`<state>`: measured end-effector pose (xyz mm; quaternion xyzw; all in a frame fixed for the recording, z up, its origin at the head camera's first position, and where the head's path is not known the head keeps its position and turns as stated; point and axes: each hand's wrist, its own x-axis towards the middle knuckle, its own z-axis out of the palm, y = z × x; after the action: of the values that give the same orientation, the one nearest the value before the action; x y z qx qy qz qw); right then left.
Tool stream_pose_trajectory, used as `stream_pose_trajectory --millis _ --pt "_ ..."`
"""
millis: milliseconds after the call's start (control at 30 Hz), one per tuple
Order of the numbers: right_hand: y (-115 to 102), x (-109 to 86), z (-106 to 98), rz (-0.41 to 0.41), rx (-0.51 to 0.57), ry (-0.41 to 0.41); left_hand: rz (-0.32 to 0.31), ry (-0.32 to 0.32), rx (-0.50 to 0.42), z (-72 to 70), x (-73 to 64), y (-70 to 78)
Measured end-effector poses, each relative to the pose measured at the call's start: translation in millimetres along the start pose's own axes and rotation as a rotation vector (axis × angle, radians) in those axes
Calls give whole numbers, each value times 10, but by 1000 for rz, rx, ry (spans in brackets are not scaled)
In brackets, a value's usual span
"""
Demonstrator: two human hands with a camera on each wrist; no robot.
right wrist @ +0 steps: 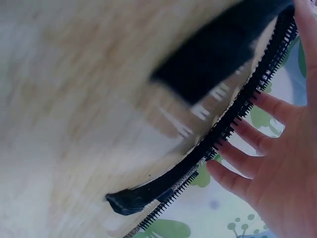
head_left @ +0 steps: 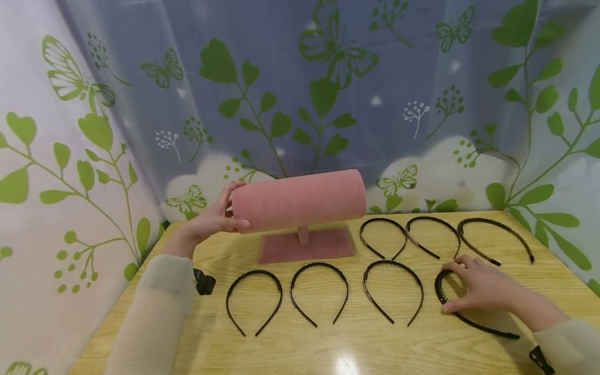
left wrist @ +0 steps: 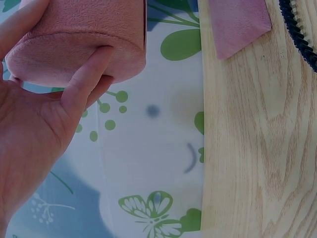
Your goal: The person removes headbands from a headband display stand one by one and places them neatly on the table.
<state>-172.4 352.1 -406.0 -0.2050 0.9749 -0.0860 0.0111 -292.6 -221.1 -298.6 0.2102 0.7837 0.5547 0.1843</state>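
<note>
My left hand [head_left: 208,221] grips the left end of a pink padded roll [head_left: 300,200], the top of a headband display stand with a flat pink base [head_left: 276,251]. In the left wrist view the thumb of my left hand [left wrist: 39,134] presses the round end face of the roll [left wrist: 79,54]. At the table's right side my right hand [head_left: 489,286] holds a black toothed headband [head_left: 439,286] by its curved part, its tips pointing toward me. The right wrist view shows fingertips of the right hand [right wrist: 267,163] at the comb teeth of that headband [right wrist: 181,176].
Three black headbands lie at the back right, among them a middle one [head_left: 433,220] and a far right one [head_left: 508,225]. In front, three more lie in a row, the leftmost [head_left: 255,272] nearest my left arm. A printed curtain [head_left: 281,62] hangs behind the wooden table [head_left: 328,344].
</note>
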Motion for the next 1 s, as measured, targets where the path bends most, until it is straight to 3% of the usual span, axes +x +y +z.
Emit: stream_pose_trajectory --millis 267,400,567,767,1000 --pt "17 9 -2 32 -24 42 1 5 14 7 1 19" --pt "148 -25 -64 46 102 68 -5 8 12 16 -8 20" --pt "410 -113 -132 4 277 106 -4 7 18 3 -5 15" --pt "630 -204 -127 -41 308 68 -8 10 28 -3 -5 17" --pt "711 -240 -112 -62 293 -5 -1 8 18 -7 -3 -8"
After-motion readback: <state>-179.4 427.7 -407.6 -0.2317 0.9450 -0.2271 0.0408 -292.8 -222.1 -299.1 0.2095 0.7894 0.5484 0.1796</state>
